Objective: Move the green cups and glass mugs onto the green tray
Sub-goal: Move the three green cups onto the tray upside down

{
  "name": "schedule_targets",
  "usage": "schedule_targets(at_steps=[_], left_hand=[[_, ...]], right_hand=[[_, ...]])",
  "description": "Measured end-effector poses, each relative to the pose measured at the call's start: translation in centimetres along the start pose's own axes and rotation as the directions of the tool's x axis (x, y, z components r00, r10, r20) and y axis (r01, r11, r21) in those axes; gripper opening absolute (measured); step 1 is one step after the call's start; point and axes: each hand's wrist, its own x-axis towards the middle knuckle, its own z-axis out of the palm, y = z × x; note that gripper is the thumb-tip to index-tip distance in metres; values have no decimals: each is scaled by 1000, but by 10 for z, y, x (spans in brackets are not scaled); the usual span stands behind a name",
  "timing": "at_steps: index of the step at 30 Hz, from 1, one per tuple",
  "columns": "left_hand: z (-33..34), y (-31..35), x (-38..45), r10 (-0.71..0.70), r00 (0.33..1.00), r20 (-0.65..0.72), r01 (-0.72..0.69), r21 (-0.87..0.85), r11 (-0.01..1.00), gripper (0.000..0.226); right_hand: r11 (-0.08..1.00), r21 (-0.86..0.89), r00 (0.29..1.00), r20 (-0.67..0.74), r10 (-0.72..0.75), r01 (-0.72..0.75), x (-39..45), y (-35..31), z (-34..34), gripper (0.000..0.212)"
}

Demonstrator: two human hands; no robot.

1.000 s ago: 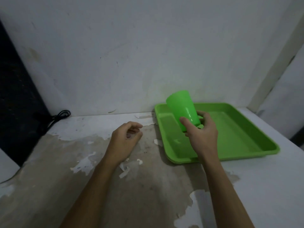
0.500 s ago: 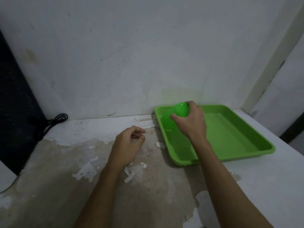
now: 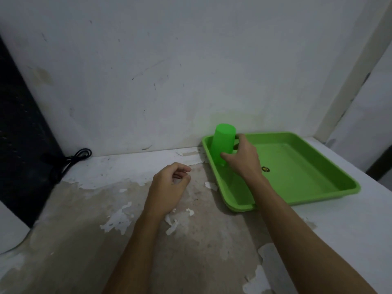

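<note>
A green plastic cup [image 3: 223,143] stands upside down in the far left corner of the green tray [image 3: 331,183]. My right hand [image 3: 244,159] wraps around the cup's lower part, thumb in front and fingers behind. My left hand [image 3: 168,187] rests on the table to the left of the tray with its fingers loosely curled and nothing in it. No other cups or glass mugs are in view.
The tray sits against the white wall [image 3: 191,71] at the back right of a worn table [image 3: 191,240] with peeling paint. A black cable [image 3: 70,160] lies at the back left beside a dark panel [image 3: 19,134]. A white object [image 3: 10,230] shows at the left edge.
My right hand turned the cup over and brought it down into the tray's far left corner. My left hand stayed where it was.
</note>
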Motion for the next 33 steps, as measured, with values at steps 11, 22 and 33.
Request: schedule_targets(at_steps=[11,22,33], left_hand=[[-8,10,-9,-33,999,-26,32,-35,999,18],[-70,45,-65,-40,996,-77,33,-85,996,16],[-204,68,-201,247,846,-472,-50,392,919,13]], right_hand=[[991,119,989,-139,-46,63,-44,-15,-13,60],[757,555,920,-44,-388,346,-131,-97,7,12],[622,759,771,275,-574,192,-219,-193,68,15]])
